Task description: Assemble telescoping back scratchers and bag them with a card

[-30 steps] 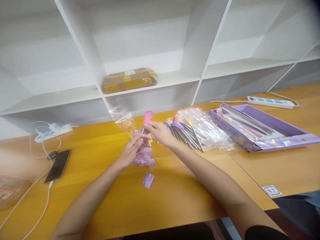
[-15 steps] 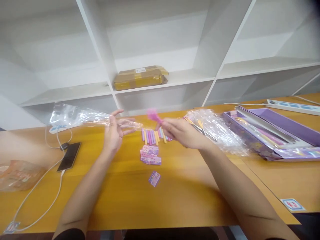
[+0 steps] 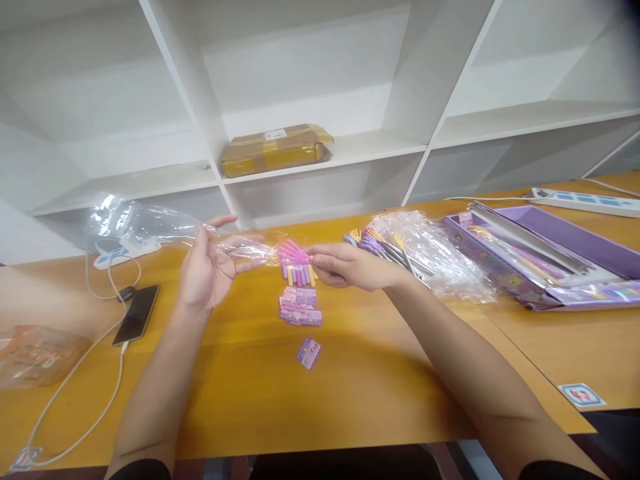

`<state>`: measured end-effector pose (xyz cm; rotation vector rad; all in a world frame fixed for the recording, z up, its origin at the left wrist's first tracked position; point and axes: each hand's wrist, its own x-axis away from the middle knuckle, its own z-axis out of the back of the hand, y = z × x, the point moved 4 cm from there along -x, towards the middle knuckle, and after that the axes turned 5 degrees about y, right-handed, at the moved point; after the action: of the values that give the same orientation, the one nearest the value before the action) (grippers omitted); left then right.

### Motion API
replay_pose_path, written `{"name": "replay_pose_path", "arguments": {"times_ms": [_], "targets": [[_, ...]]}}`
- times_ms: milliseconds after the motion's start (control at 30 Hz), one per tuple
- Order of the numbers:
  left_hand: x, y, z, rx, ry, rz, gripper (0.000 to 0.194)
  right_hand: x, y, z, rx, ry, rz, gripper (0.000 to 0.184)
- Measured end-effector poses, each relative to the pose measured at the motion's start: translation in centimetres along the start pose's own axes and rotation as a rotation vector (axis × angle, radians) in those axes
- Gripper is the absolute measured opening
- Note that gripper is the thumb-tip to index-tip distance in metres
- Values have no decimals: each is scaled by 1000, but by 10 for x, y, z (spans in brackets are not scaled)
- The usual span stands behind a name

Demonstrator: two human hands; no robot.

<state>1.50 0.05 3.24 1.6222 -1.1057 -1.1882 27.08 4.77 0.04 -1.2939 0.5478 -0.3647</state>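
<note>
My left hand (image 3: pixel 207 270) holds a long clear plastic bag (image 3: pixel 165 223) that trails off to the left, its fingers spread along the film. In my right hand (image 3: pixel 345 265), a pink back scratcher (image 3: pixel 294 253) is pinched between thumb and fingers. Its hand-shaped head points left at the right end of the bag; whether it is inside the film I cannot tell. Under it on the table lies a row of pastel sticks (image 3: pixel 300 275), partly covered. Nearer me are a small pile of printed cards (image 3: pixel 300 308) and one separate card (image 3: pixel 309 353).
Right of my right hand, several back scratchers (image 3: pixel 390 250) with metal rods lie by a heap of clear bags (image 3: pixel 440 260). Beyond is an open purple box (image 3: pixel 530 267). A phone (image 3: pixel 137 315) with white cables is at left. A taped parcel (image 3: pixel 275 152) sits on the shelf.
My right hand has brought the pink back scratcher left and down to the end of the bag. My left hand has shifted slightly left with the bag.
</note>
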Motion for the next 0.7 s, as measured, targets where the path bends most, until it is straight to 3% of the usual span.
{"name": "replay_pose_path", "arguments": {"times_ms": [300, 500, 700], "targets": [[4, -5, -4, 62, -55, 82, 52, 1, 2, 2, 40, -54, 32, 33], [16, -6, -26, 34, -112, 97, 35, -1, 0, -5, 11, -84, 8, 39], [21, -17, -31, -49, -118, 120, 39, -2, 4, -3, -38, 19, -41, 51]]}}
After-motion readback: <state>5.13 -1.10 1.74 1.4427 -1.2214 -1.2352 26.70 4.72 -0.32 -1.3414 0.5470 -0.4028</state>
